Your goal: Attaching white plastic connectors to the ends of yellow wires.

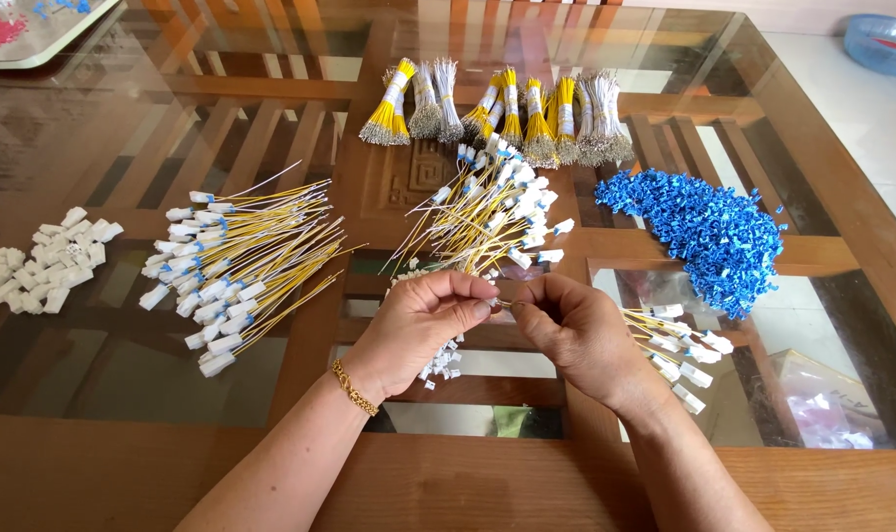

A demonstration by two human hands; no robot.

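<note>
Both hands' fingers pinch one thin wire, with wire piles and blue connectors around.

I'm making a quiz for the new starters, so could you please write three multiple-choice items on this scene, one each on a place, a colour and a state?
1. Where is the blue pile?
A. far left
B. right of centre
C. near edge

2. What colour are the loose housings at far left?
A. white
B. red
C. black

3. How are the hands?
A. flat on the table
B. apart
C. together, pinching

Answers: 1 B, it lies right of the wires. 2 A, all look white. 3 C, left hand and right hand meet around a small part.
</note>
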